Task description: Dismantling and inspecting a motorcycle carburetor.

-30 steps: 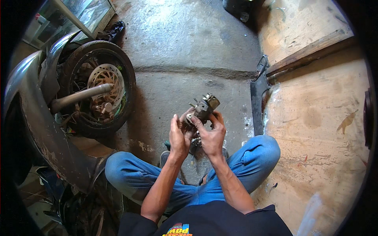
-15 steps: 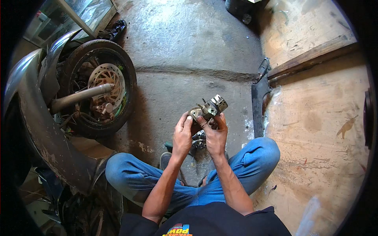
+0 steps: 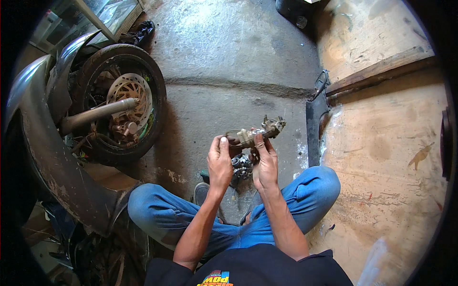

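Observation:
In front of my shins I hold up a dull metal carburetor [image 3: 260, 135] between both hands. My left hand [image 3: 220, 162] is closed, its thumb and fingers pinching the left end. My right hand [image 3: 265, 167] grips the underside near the middle, thumb up along the body; its other fingers are partly hidden behind. Knobs and small fittings stick out at the carburetor's far right end. Below it, on the floor between my feet, lies another cluster of metal parts [image 3: 243, 167], partly covered by my hands; its kind is hard to make out.
At left stands a motorcycle front wheel [image 3: 160, 95] with a brake disc [image 3: 140, 88] and a fork tube [image 3: 98, 113], beside scuffed dark bodywork [image 3: 57, 167]. A black plastic panel [image 3: 313, 124] leans by the wooden wall [image 3: 381, 157] at right. A dark container [image 3: 292, 10] stands at the far end.
The carburetor has been turned over in my hands, showing a different side. My right hand has shifted slightly right and down along it, while my left stays at the left end.

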A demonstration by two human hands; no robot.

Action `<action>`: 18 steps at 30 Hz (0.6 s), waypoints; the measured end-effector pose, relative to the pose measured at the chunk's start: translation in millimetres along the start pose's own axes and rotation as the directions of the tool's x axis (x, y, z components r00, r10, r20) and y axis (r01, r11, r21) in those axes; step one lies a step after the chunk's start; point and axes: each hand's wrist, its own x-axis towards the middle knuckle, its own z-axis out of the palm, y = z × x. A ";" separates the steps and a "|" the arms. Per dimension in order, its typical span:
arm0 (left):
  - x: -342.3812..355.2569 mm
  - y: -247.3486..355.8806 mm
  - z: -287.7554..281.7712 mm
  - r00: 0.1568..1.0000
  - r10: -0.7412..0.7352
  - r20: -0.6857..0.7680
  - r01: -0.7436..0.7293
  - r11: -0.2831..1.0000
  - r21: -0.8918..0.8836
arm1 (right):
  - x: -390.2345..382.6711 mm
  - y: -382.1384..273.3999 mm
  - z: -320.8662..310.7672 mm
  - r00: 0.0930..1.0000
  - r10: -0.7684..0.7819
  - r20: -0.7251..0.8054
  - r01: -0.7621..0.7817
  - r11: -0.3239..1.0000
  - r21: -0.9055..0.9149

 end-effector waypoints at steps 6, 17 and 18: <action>13.2 -13.7 -19.7 0.924 0.020 -0.383 -0.153 0.935 -0.320 | -0.8 -14.1 -7.9 0.972 0.234 -0.003 -0.220 0.919 0.327; 19.3 -80.4 -8.3 0.978 -0.101 0.182 -0.062 0.695 0.717 | -2.2 -24.8 -8.3 0.989 0.096 -0.109 -0.050 0.930 0.365; 23.8 -83.4 -14.4 0.991 -0.026 0.133 -0.084 0.657 0.749 | -1.2 -22.4 -10.4 0.991 0.044 -0.123 -0.001 0.944 0.330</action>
